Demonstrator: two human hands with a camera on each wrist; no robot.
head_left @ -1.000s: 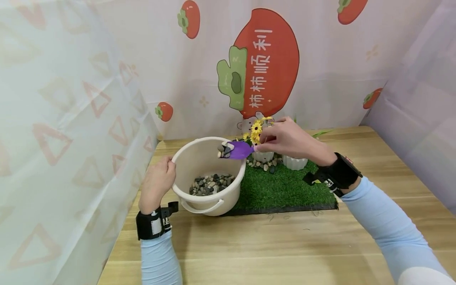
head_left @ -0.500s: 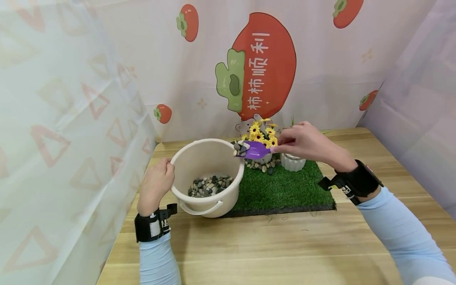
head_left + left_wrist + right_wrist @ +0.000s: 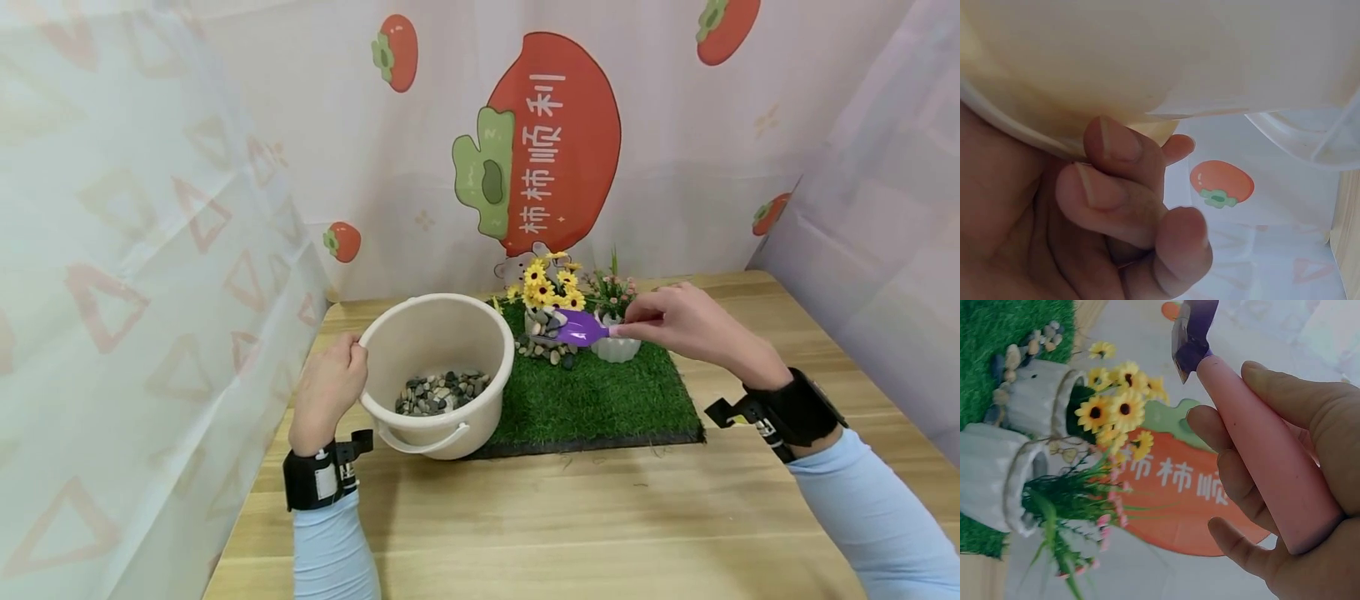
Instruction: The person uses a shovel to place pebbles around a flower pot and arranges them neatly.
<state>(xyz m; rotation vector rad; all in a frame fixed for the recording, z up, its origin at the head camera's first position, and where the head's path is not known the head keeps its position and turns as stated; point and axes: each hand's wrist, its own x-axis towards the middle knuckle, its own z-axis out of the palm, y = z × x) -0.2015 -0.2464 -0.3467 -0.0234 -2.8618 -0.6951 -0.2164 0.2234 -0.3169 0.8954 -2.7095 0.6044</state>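
Note:
My left hand grips the left rim of a cream bucket; in the left wrist view its fingers curl at the edge. Pebbles cover the bucket's bottom. My right hand holds a small shovel with a purple blade by its pink handle. Several pebbles lie on the blade, which is raised in front of the yellow flowers. The pot under these flowers is mostly hidden behind the blade in the head view.
Green artificial turf lies right of the bucket. Loose pebbles surround the yellow-flowered pot. Beside it stands a white pot with pink flowers. A printed cloth hangs behind the wooden table.
My right hand has carried the loaded shovel rightward from above the bucket to in front of the flower pots. The left hand keeps its grip on the rim.

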